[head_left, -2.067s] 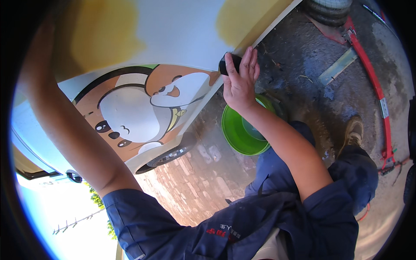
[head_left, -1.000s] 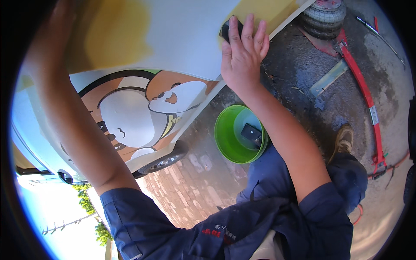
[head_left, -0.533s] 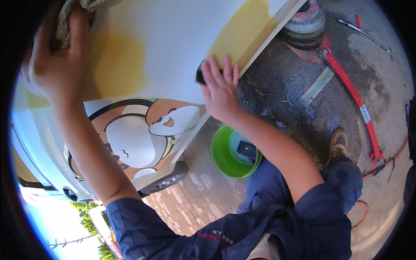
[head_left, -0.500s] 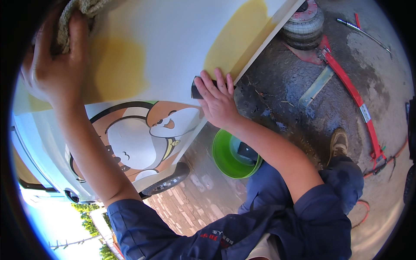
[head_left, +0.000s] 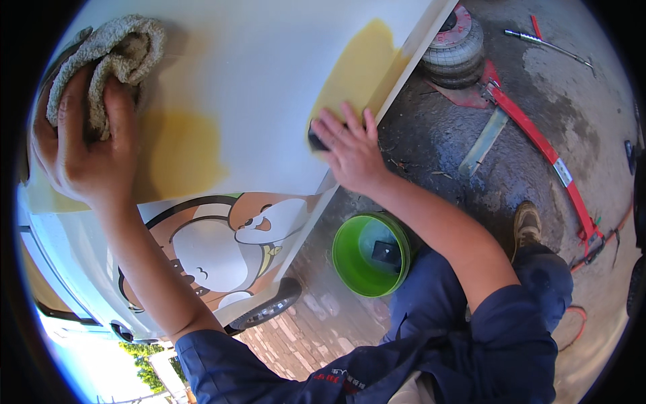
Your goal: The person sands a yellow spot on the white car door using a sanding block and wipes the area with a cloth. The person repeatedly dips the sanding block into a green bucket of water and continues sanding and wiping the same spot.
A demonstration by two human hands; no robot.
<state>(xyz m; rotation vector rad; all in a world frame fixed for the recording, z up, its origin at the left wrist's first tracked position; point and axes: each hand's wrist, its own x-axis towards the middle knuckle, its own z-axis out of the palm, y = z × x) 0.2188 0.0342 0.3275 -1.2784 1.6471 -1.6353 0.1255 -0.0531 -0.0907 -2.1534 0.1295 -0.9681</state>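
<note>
My left hand (head_left: 94,158) grips a folded, light grey towel (head_left: 138,44) against the white vehicle panel (head_left: 229,81) at the upper left. Fingers spread, my right hand (head_left: 356,149) presses a small piece of black sandpaper (head_left: 316,139) flat on the panel. The sandpaper is mostly covered by the fingers. It lies at the lower end of a long yellow filler patch (head_left: 360,60) beside the panel's edge. Another yellow patch (head_left: 182,155) shows between my two hands.
Below my right hand stands a green bucket (head_left: 350,266) with water and a black rectangular piece (head_left: 385,254) inside. A red jack handle (head_left: 538,131), a wheel (head_left: 457,47) and a metal wrench bar (head_left: 548,46) lie on the wet floor. My shoe (head_left: 527,222) is near the handle.
My right hand has slid up the panel with the sandpaper, from the white area onto the yellow patch's lower end. The left hand keeps hold of the towel. The whole view has shifted slightly.
</note>
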